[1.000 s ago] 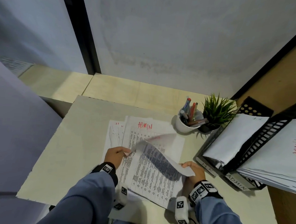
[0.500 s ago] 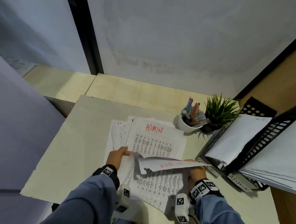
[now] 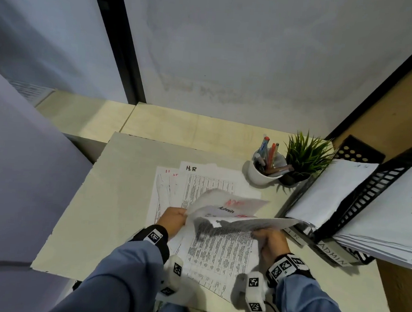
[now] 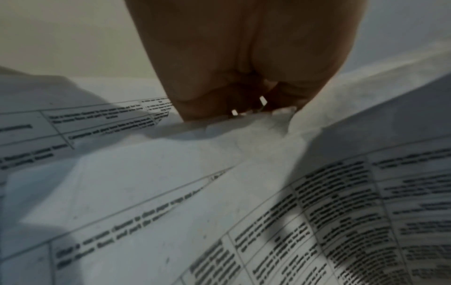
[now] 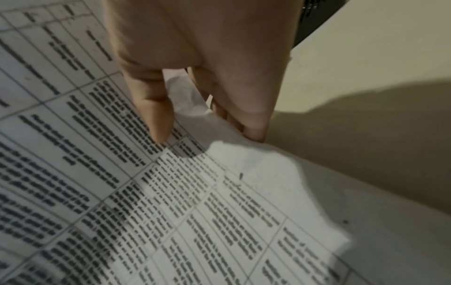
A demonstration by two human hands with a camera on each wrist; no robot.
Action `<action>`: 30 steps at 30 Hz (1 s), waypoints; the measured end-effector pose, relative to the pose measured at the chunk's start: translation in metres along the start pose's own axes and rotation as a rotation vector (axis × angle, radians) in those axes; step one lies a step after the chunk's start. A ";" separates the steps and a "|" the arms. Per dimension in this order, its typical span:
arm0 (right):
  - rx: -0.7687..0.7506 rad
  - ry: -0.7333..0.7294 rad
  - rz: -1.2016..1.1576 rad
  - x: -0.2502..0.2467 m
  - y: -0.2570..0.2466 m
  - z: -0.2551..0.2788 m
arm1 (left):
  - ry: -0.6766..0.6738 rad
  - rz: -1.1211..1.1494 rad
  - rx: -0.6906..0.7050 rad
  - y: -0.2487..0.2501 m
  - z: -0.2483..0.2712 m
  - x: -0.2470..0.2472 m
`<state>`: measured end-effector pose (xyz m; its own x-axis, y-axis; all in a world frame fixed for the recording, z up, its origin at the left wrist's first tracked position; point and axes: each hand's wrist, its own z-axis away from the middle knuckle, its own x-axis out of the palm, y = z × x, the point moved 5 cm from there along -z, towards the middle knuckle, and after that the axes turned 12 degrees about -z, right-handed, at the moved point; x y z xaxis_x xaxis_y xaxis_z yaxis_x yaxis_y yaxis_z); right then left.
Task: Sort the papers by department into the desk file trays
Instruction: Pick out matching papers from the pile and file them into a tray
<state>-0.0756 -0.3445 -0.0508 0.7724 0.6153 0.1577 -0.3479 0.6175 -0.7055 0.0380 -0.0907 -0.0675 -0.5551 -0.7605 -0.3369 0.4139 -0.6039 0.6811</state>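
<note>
Beige desk (image 3: 128,199), grey wall behind. Left hand (image 3: 173,219) and right hand (image 3: 271,242) both pinching floppy Admin sheets (image 3: 223,205) between them. I'd grip edges, they'll sag, slip apart. ADMIN tray (image 3: 368,191) just right of right hand.

Table print on the papers (image 4: 317,221) is blurred; upper tray (image 3: 380,192) cut off.

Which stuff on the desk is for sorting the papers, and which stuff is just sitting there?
For the job:
- lifted papers, pinched by the left hand and right hand
- flat papers, top one marked H.R
- black file trays, labelled ADMIN

Just sitting there:
- white pen cup
- small green plant
</note>
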 end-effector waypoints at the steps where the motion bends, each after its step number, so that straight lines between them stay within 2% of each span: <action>1: 0.005 -0.021 -0.055 0.000 0.001 0.000 | -0.017 -0.013 0.001 0.007 0.007 0.000; 4: 0.007 -0.080 -0.122 0.002 0.001 0.007 | -0.046 -0.028 -0.011 0.013 0.012 0.001; 6: -0.033 -0.054 -0.081 0.004 -0.007 0.013 | -0.041 0.013 -0.015 0.019 0.018 -0.001; 8: -0.079 0.020 -0.045 0.006 -0.018 0.016 | -0.077 0.218 -0.003 0.024 0.023 0.004; 10: -0.104 -0.001 -0.121 0.013 -0.031 0.018 | -0.110 0.402 0.032 0.039 0.036 0.007; 13: -0.184 -0.097 -0.076 0.030 -0.054 0.026 | -0.026 0.303 0.207 0.069 0.049 0.007; 16: -0.416 -0.127 0.049 0.046 -0.087 0.047 | 0.162 0.132 0.381 0.100 0.061 -0.001; 18: -0.575 -0.170 0.010 0.054 -0.110 0.069 | 0.240 0.147 0.443 0.115 0.068 -0.007; 20: -0.646 -0.233 -0.052 0.058 -0.121 0.085 | 0.257 0.216 0.463 0.120 0.074 -0.010; 23: -0.592 -0.258 -0.025 0.058 -0.108 0.091 | 0.213 0.206 0.421 0.110 0.072 -0.003; 26: -0.424 -0.181 0.105 0.057 -0.077 0.083 | 0.232 0.093 0.312 0.094 0.066 0.012; 28: -0.307 -0.135 0.105 0.053 -0.062 0.075 | 0.230 0.083 0.267 0.085 0.062 0.018; 30: -0.308 -0.103 0.120 0.049 -0.064 0.071 | 0.213 0.080 0.281 0.090 0.063 0.019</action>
<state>-0.0530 -0.3196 0.0510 0.6723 0.7307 0.1192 -0.2441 0.3708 -0.8961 0.0190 -0.1448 0.0288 -0.3536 -0.8532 -0.3833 0.2188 -0.4739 0.8530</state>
